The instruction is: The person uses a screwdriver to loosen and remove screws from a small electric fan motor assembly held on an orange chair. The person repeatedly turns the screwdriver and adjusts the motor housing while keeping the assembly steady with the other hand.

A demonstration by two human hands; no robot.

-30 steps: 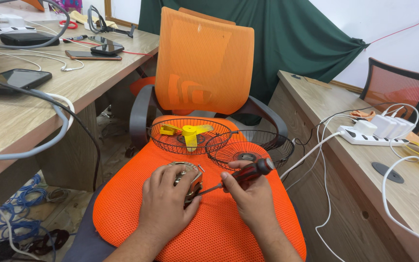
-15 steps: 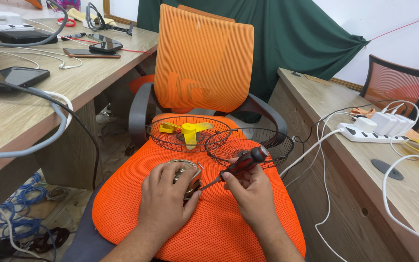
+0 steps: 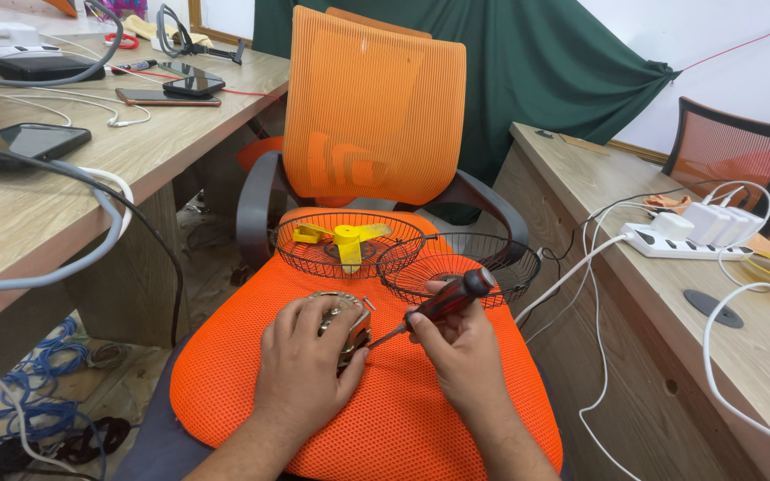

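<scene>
1. Motor housing (image 3: 347, 322): small, metal, rigid, probably dense (smooth, may roll); lies on the orange mesh chair seat (image 3: 251, 374). Your left hand (image 3: 307, 365) cups it, grip closed around its body.
2. Screwdriver (image 3: 438, 305): hard dark-red handle, thin steel shaft; your right hand (image 3: 463, 349) is clamped on the handle.
3. Wire fan guards (image 3: 349, 242): light, springy, behind.

dark phone screens (image 3: 24, 141) on left desk (image 3: 11, 205)

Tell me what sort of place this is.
Probably an office used as a workshop: wooden desks with phones and cables, a power strip, and mesh office chairs. Fan grilles lie on one seat.
</scene>
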